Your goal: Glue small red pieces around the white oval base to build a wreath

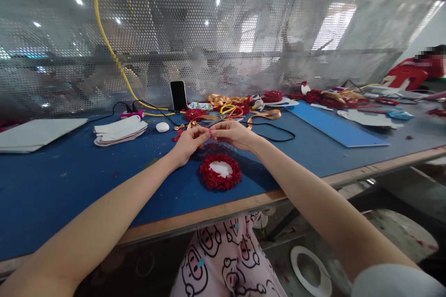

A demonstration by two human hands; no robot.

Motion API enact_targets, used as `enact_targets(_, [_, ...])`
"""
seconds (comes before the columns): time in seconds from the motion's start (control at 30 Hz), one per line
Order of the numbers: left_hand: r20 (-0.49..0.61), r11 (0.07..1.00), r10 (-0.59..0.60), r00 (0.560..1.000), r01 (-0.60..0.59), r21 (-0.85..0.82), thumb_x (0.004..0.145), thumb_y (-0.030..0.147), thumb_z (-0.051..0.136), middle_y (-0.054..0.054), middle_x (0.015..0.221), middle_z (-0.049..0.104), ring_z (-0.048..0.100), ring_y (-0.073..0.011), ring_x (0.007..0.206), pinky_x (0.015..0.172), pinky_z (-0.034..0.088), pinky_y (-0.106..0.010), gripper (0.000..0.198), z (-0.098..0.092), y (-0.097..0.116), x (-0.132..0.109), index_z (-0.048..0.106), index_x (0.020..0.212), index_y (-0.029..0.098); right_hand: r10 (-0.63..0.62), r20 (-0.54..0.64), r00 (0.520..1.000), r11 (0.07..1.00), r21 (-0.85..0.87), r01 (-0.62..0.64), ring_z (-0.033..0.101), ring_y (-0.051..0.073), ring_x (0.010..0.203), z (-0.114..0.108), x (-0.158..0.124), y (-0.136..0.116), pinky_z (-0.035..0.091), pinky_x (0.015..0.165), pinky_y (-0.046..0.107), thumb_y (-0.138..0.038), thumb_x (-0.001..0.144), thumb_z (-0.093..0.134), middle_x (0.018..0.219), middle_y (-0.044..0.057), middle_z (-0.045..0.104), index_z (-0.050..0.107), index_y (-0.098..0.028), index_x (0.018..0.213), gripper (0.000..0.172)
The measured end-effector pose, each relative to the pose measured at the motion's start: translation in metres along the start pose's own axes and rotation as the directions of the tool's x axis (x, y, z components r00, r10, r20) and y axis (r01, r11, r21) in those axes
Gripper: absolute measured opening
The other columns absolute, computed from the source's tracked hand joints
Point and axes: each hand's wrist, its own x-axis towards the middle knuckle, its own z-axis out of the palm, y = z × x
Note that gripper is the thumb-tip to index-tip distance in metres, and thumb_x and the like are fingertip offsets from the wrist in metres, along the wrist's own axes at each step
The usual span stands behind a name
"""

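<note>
My left hand and my right hand meet at the fingertips above the blue table. Between the pinched fingers shows a small red bit, too small to tell whether it is ribbon or something else. Just below the hands lies a red ruffled ring with a white centre, touched by neither hand. Behind the fingers are scissors with yellow and orange handles and a loose gold ribbon.
A phone leans on the perforated metal screen. White card pieces and a white rounded object lie left. A blue board, a black cord and ribbon heaps lie right. A person in red is at far right.
</note>
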Motion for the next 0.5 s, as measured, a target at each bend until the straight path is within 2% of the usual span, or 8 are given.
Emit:
enact_targets(0.1, [-0.022,0.999,-0.044,0.999,0.043,-0.021,0.066,0.050,0.082,0.004,0.068,0.055,0.043,-0.0081,0.058,0.057,0.041,-0.021,0.040,0.0001,0.0019,0.0002,0.065,0.078,0.017,-0.037,-0.036,0.999,0.998,-0.046,0.035,0.057,0.009,0.069,0.0020,-0.0005,-0.0010,0.044,0.065,0.024,-0.030,0.065,0.085,0.079,0.002,0.072,0.079,-0.017,0.090,0.029])
enact_targets(0.3, [-0.038,0.997,-0.067,0.997,0.066,-0.026,0.062,0.051,0.084,0.007,0.060,0.047,0.039,-0.0071,0.054,0.058,0.041,-0.022,0.043,0.0014,0.0031,0.0002,0.062,0.072,0.017,-0.128,-0.118,0.985,0.982,-0.154,0.109,0.057,0.011,0.068,0.0032,-0.0009,0.0000,0.045,0.066,0.027,-0.031,0.064,0.084,0.074,0.002,0.071,0.079,-0.016,0.080,0.023])
enact_targets(0.4, [-0.021,0.999,-0.048,0.999,0.048,-0.004,0.069,0.053,0.079,0.007,0.061,0.048,0.040,-0.0074,0.053,0.058,0.041,-0.022,0.040,0.0000,-0.0009,0.0018,0.062,0.075,0.017,-0.168,-0.109,0.980,0.976,-0.160,0.149,0.058,0.011,0.068,0.0022,-0.0004,-0.0007,0.045,0.067,0.027,-0.032,0.065,0.082,0.074,0.003,0.072,0.078,-0.015,0.078,0.022])
enact_targets(0.5, [0.044,0.989,-0.030,0.999,0.023,0.144,0.081,0.054,0.066,0.004,0.066,0.056,0.047,-0.0091,0.054,0.057,0.041,-0.024,0.038,-0.0038,-0.0015,0.0030,0.065,0.081,0.017,-0.179,-0.080,0.981,0.972,-0.167,0.163,0.056,0.010,0.065,-0.0003,-0.0012,-0.0048,0.044,0.064,0.026,-0.032,0.066,0.080,0.072,0.003,0.070,0.076,-0.014,0.075,0.020])
